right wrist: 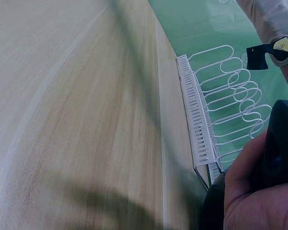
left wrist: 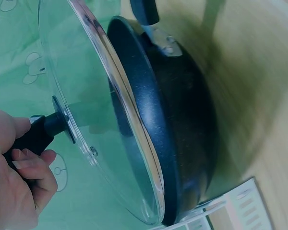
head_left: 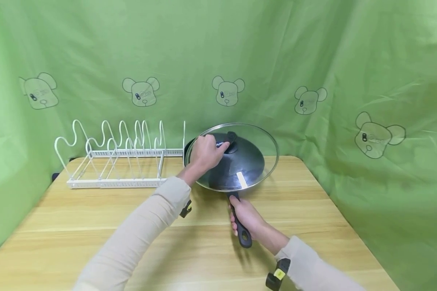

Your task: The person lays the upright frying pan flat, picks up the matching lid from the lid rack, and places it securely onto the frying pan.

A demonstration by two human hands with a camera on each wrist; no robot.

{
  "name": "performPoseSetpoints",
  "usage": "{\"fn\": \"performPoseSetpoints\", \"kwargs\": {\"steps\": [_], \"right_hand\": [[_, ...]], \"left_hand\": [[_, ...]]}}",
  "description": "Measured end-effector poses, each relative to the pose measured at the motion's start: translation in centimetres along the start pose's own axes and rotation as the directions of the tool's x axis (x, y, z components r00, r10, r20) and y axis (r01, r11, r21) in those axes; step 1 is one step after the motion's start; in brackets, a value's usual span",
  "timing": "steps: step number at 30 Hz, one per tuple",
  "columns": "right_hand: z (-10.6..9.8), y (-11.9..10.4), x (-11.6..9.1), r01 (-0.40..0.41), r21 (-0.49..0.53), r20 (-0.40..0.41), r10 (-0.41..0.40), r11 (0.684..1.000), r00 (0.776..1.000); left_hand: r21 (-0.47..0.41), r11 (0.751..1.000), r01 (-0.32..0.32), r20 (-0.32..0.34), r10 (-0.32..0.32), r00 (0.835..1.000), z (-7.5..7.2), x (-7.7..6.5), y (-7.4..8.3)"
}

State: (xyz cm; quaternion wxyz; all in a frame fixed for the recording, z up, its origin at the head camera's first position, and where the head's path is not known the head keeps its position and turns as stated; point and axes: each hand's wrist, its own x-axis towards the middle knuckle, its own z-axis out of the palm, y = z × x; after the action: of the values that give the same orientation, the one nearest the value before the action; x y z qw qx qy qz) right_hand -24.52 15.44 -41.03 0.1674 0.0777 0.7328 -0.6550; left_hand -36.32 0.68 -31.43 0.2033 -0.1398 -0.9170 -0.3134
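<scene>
My left hand [head_left: 208,152] grips the black knob [left wrist: 38,134] of a clear glass lid [head_left: 273,161] with a metal rim. Beneath the lid is a black frying pan [left wrist: 192,129], its dark inside showing through the glass. In the left wrist view the lid leans at an angle to the pan, its rim close to the pan's edge at the lower end. My right hand [head_left: 248,218] holds the pan's black handle [head_left: 245,238], fingers wrapped round it and thumb along the top. The handle points toward me.
A white wire rack [head_left: 120,184] with several wavy upright dividers stands left of the pan, its right end close beside the pan. Both are at the back of the wooden table [head_left: 298,226]. A green curtain [head_left: 189,48] with bear-head drawings hangs behind and along the sides.
</scene>
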Motion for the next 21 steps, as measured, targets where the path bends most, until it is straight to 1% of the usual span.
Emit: {"fn": "performPoseSetpoints", "kwargs": {"steps": [3, 6, 9, 13, 16, 21], "right_hand": [[0.0, 0.0, -0.1, 0.001, 0.007, -0.002, -0.001, 1.0, 1.0], [0.0, -0.1, -0.2, 0.013, 0.003, 0.008, -0.013, 1.0, 1.0], [0.0, -0.1, -0.2, 0.023, -0.002, 0.02, -0.023, 1.0, 1.0], [0.1, -0.2, -0.3, 0.026, 0.0, 0.012, -0.026, 1.0, 1.0], [0.2, -0.3, -0.4, 0.029, 0.002, 0.003, -0.029, 1.0, 1.0], [0.2, -0.2, -0.4, 0.027, 0.008, 0.005, -0.027, 1.0, 1.0]], "left_hand": [[0.005, 1.0, 0.001, -0.002, -0.001, 1.0, 0.5, -0.1, -0.3], [0.016, 1.0, 0.016, 0.001, -0.016, 1.0, 1.0, -0.2, -0.6], [0.034, 0.999, 0.036, 0.021, -0.037, 0.999, 1.2, -0.3, -0.8], [0.042, 0.999, 0.027, 0.04, -0.029, 0.999, 1.5, -0.3, -0.8], [0.051, 0.998, 0.024, 0.032, -0.026, 0.999, 1.6, -0.3, -0.8], [0.073, 0.996, 0.054, 0.039, -0.057, 0.998, 1.9, -0.2, -0.7]]}}
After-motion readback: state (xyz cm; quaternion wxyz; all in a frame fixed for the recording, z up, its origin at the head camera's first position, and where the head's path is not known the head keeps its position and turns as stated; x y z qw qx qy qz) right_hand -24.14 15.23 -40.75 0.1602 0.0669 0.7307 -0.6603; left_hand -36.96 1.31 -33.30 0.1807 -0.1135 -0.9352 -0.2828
